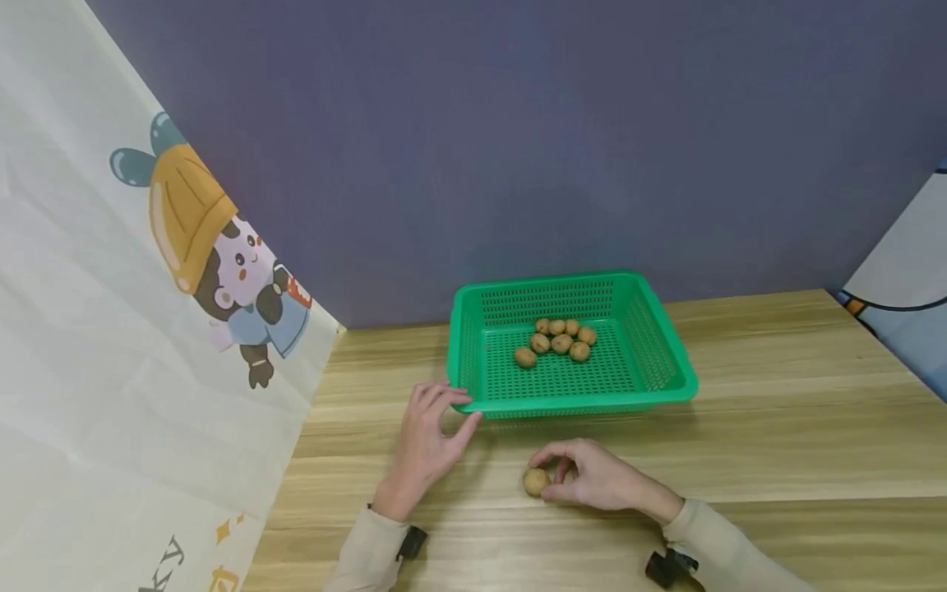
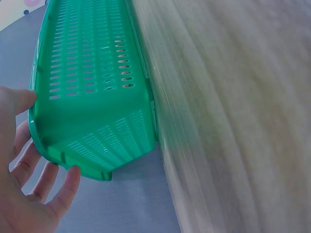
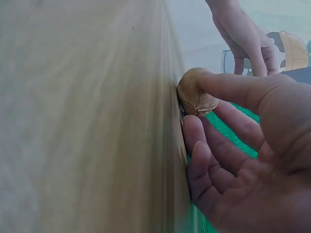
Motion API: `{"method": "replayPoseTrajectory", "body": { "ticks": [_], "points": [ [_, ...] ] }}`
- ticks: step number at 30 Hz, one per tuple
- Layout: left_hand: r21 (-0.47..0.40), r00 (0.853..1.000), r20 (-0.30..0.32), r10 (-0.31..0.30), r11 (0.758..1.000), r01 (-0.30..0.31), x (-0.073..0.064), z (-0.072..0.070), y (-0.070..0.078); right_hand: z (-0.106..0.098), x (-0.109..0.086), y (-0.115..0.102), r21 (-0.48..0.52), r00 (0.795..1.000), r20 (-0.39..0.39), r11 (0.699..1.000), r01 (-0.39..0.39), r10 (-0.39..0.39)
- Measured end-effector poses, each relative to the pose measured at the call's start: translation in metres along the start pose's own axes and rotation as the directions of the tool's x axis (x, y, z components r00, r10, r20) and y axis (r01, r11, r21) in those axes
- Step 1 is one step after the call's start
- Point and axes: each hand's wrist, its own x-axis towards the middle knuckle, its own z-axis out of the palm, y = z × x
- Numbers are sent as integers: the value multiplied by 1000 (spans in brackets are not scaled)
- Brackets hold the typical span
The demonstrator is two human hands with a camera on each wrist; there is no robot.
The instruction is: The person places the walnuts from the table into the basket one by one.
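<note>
A walnut (image 3: 197, 92) with a visible seam lies on the tabletop in front of the basket. My right hand (image 1: 599, 477) pinches it between thumb and fingers, the thumb pressed on its shell in the right wrist view. My left hand (image 1: 429, 440) is at the near left corner of a green plastic basket (image 1: 577, 403). Its loosely spread fingers and thumb touch the rim from outside, as the left wrist view shows. Inside the basket, several more walnuts (image 1: 561, 344) sit in a loose cluster, mostly toward the back.
The basket stands on a wood-grain table (image 1: 777, 427), close to a dark blue-grey upright panel (image 1: 518, 148) behind it. On the left is a white sheet (image 1: 66, 329) with a cartoon figure, and another printed sheet (image 1: 906, 271) borders the table's right edge.
</note>
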Motion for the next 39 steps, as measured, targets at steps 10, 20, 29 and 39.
{"method": "replayPoseTrajectory", "body": {
  "ticks": [10, 20, 29, 39],
  "points": [
    [5, 1000, 14, -1, 1000, 1, -1, 1, 2, -32, -10, -30, 35, 999, 45, 999, 4, -5],
    [4, 1000, 14, -5, 1000, 5, 0, 0, 1, -99, 5, -87, -94, 995, 88, 994, 52, -43],
    [0, 1000, 14, -1, 1000, 1, 1, -3, -2, -160, 45, -121, -119, 994, 102, 991, 53, -41],
    [-6, 999, 39, -15, 1000, 16, 1, -2, 0, -192, 107, -90, -94, 984, 36, 981, -169, 173]
  ]
}}
